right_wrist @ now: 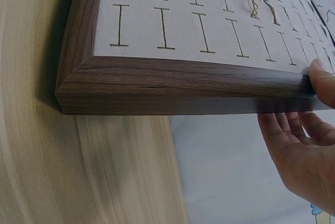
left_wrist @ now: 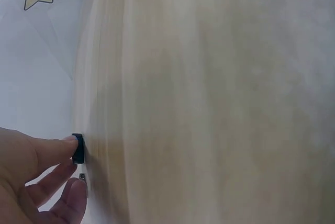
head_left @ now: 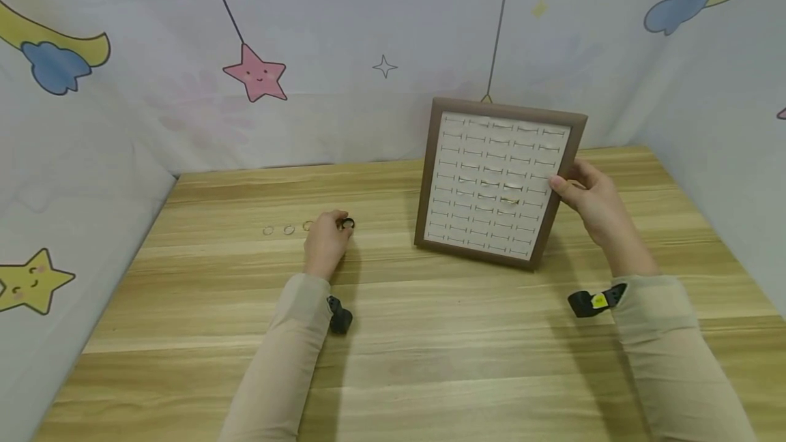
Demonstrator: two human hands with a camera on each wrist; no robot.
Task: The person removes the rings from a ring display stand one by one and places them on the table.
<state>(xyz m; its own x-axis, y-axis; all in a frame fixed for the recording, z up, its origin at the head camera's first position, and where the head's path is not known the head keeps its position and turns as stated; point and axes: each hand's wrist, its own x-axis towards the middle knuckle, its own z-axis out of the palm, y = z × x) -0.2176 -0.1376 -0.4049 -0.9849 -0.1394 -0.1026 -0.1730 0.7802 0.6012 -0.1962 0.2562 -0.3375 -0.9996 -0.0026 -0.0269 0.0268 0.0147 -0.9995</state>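
Note:
My left hand pinches a black ring between thumb and finger at the table's surface; the same ring shows dark in the left wrist view. Left of that hand, a gold-toned ring and two silvery rings lie in a row. My right hand grips the right edge of a ring display board, thumb in front and fingers behind. The board leans back, its brown wooden frame around a white slotted pad. A gold ring sits in one slot.
The wooden table runs back to a white cloth backdrop with cartoon prints. Cloth walls also stand at both sides. A small black camera is strapped to the left wrist, another camera to the right.

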